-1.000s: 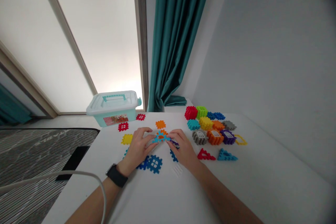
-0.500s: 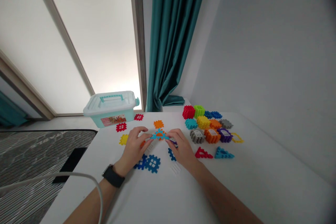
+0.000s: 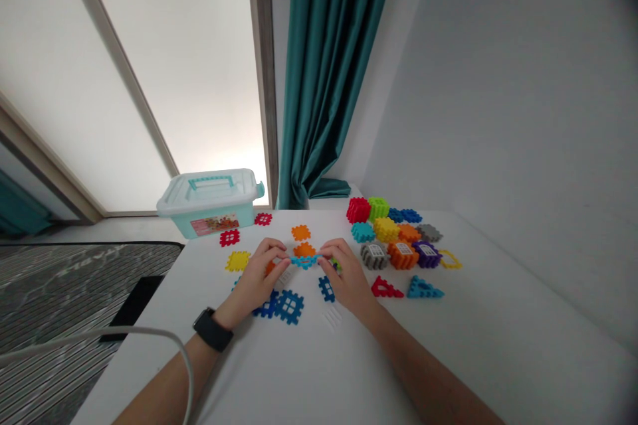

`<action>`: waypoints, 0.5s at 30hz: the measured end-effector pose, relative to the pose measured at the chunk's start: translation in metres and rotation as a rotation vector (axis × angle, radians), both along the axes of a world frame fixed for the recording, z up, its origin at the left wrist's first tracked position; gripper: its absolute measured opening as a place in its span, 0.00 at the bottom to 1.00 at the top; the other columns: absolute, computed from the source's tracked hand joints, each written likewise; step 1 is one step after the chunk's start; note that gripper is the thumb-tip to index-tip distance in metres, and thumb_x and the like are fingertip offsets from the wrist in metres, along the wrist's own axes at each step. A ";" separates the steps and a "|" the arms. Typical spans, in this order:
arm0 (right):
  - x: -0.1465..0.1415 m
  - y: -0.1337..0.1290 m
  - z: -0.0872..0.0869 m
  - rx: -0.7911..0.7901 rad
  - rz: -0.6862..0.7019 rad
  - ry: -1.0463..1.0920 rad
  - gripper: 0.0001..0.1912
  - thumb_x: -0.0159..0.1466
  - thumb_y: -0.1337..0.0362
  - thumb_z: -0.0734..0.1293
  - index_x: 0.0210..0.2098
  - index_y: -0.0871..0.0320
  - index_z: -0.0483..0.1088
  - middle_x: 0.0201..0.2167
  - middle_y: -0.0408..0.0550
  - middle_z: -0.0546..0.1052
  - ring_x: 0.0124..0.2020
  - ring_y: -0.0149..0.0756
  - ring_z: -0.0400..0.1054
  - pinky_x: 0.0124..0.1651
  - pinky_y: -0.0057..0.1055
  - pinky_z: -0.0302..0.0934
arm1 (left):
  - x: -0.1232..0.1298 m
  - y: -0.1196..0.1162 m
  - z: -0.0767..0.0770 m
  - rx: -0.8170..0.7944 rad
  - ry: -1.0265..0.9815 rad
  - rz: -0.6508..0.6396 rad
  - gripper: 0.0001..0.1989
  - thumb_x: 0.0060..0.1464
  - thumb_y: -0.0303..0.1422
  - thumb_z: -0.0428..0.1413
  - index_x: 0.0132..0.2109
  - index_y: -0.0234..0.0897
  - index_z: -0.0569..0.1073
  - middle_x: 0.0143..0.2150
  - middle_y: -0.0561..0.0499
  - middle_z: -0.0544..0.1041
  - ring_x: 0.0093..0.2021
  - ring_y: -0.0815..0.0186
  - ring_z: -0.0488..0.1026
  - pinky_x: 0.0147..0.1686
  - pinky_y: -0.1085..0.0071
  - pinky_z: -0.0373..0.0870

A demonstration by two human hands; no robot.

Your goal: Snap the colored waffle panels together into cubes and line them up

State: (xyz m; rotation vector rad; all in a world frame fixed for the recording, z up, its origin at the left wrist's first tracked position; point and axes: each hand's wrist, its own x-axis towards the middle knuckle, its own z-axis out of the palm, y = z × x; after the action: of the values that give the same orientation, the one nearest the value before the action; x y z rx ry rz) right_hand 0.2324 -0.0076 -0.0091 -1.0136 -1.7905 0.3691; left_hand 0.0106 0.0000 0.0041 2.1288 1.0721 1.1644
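Between my hands is a light blue toothed building tile (image 3: 304, 261), seen almost edge-on. My left hand (image 3: 260, 271) pinches its left end, and my right hand (image 3: 343, 275) pinches its right end. Just behind the tile lies an orange tile (image 3: 304, 250), with another orange tile (image 3: 300, 232) farther back. Dark blue window tiles (image 3: 289, 306) rest in front of my left hand. Another blue window tile (image 3: 326, 289) and a whitish barred piece (image 3: 332, 319) are beside my right hand. A green piece is partly hidden behind my right fingers.
A lidded teal box (image 3: 214, 202) stands at the back left, near red tiles (image 3: 230, 238) and a yellow tile (image 3: 238, 261). Stacked coloured tiles (image 3: 403, 255) and two triangles (image 3: 425, 287) sit on the right. A white cable (image 3: 149, 330) crosses the lower left.
The light blue tile has tipped from showing its half-round shape to nearly edge-on, between both hands. The orange tile behind it now shows more fully.
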 end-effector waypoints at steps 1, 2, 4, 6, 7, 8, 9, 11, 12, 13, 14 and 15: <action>0.000 0.000 0.000 -0.036 0.015 0.013 0.08 0.69 0.63 0.61 0.35 0.55 0.70 0.38 0.48 0.71 0.41 0.38 0.68 0.44 0.35 0.64 | 0.000 0.000 0.000 -0.036 -0.025 -0.012 0.11 0.66 0.36 0.51 0.36 0.38 0.73 0.46 0.46 0.71 0.49 0.61 0.70 0.54 0.63 0.67; -0.001 0.001 0.000 -0.074 0.031 0.024 0.09 0.69 0.62 0.61 0.34 0.55 0.69 0.37 0.48 0.71 0.40 0.38 0.68 0.43 0.34 0.63 | 0.001 0.001 0.000 -0.069 -0.051 -0.018 0.12 0.66 0.36 0.50 0.35 0.38 0.72 0.46 0.46 0.71 0.48 0.61 0.70 0.54 0.63 0.66; -0.002 0.001 -0.001 -0.149 0.061 0.047 0.10 0.70 0.60 0.61 0.32 0.55 0.68 0.36 0.46 0.70 0.38 0.36 0.67 0.41 0.32 0.62 | 0.001 0.002 -0.002 -0.127 -0.098 -0.019 0.13 0.66 0.37 0.49 0.35 0.38 0.72 0.45 0.47 0.71 0.47 0.62 0.70 0.54 0.64 0.66; -0.003 0.000 -0.002 -0.209 0.082 0.070 0.12 0.70 0.59 0.60 0.31 0.55 0.66 0.34 0.45 0.69 0.36 0.35 0.65 0.39 0.31 0.60 | 0.001 0.003 -0.003 -0.183 -0.132 -0.020 0.13 0.66 0.38 0.49 0.35 0.38 0.72 0.45 0.47 0.71 0.46 0.62 0.70 0.53 0.64 0.66; -0.003 0.000 -0.002 -0.230 0.089 0.080 0.13 0.70 0.58 0.59 0.30 0.55 0.65 0.33 0.44 0.68 0.36 0.35 0.65 0.38 0.31 0.59 | 0.001 0.003 -0.003 -0.209 -0.145 -0.023 0.14 0.66 0.38 0.48 0.35 0.38 0.72 0.44 0.47 0.71 0.46 0.62 0.70 0.52 0.64 0.66; -0.004 0.000 -0.002 -0.245 0.093 0.093 0.14 0.70 0.58 0.59 0.29 0.55 0.65 0.33 0.44 0.68 0.35 0.35 0.64 0.38 0.31 0.59 | 0.001 0.003 -0.003 -0.233 -0.153 -0.028 0.14 0.66 0.39 0.48 0.35 0.38 0.72 0.44 0.48 0.71 0.46 0.62 0.70 0.52 0.64 0.66; -0.004 0.000 -0.002 -0.256 0.095 0.109 0.15 0.71 0.57 0.58 0.29 0.55 0.64 0.32 0.44 0.67 0.35 0.35 0.64 0.39 0.31 0.59 | 0.001 0.003 -0.004 -0.255 -0.158 -0.036 0.15 0.66 0.39 0.48 0.34 0.38 0.72 0.44 0.48 0.71 0.45 0.62 0.70 0.52 0.64 0.66; -0.005 0.000 -0.003 -0.274 0.099 0.150 0.16 0.71 0.56 0.58 0.29 0.55 0.64 0.31 0.43 0.67 0.34 0.35 0.64 0.38 0.31 0.58 | 0.002 0.002 -0.004 -0.286 -0.157 -0.057 0.15 0.65 0.40 0.48 0.34 0.38 0.72 0.44 0.48 0.71 0.45 0.62 0.69 0.53 0.64 0.65; -0.005 0.001 -0.003 -0.281 0.102 0.172 0.16 0.71 0.55 0.58 0.29 0.55 0.64 0.31 0.43 0.67 0.34 0.34 0.64 0.38 0.31 0.59 | 0.002 0.002 -0.004 -0.295 -0.154 -0.068 0.16 0.65 0.41 0.48 0.33 0.38 0.72 0.44 0.48 0.71 0.46 0.62 0.69 0.53 0.64 0.65; -0.005 0.001 -0.003 -0.284 0.107 0.191 0.16 0.70 0.55 0.58 0.29 0.55 0.64 0.31 0.42 0.67 0.33 0.34 0.65 0.38 0.31 0.59 | 0.002 0.002 -0.004 -0.301 -0.151 -0.076 0.16 0.65 0.41 0.48 0.33 0.37 0.72 0.44 0.48 0.71 0.46 0.62 0.69 0.53 0.64 0.65; -0.005 0.001 -0.004 -0.285 0.111 0.201 0.16 0.70 0.54 0.58 0.29 0.55 0.64 0.31 0.42 0.67 0.33 0.34 0.65 0.38 0.31 0.59 | 0.003 0.001 -0.004 -0.303 -0.148 -0.079 0.16 0.65 0.41 0.48 0.34 0.37 0.72 0.44 0.48 0.71 0.46 0.62 0.69 0.54 0.64 0.65; -0.005 0.001 -0.004 -0.281 0.114 0.201 0.16 0.70 0.54 0.58 0.29 0.55 0.64 0.31 0.43 0.67 0.33 0.34 0.65 0.38 0.31 0.59 | 0.003 0.001 -0.003 -0.302 -0.147 -0.079 0.16 0.66 0.41 0.48 0.34 0.38 0.72 0.44 0.47 0.71 0.46 0.62 0.69 0.54 0.65 0.65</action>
State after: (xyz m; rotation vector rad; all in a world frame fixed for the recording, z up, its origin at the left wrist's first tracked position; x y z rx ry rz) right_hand 0.2270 -0.0065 -0.0131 -1.0284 -1.6462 0.7835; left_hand 0.0135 0.0009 0.0007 1.8079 1.0163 1.0317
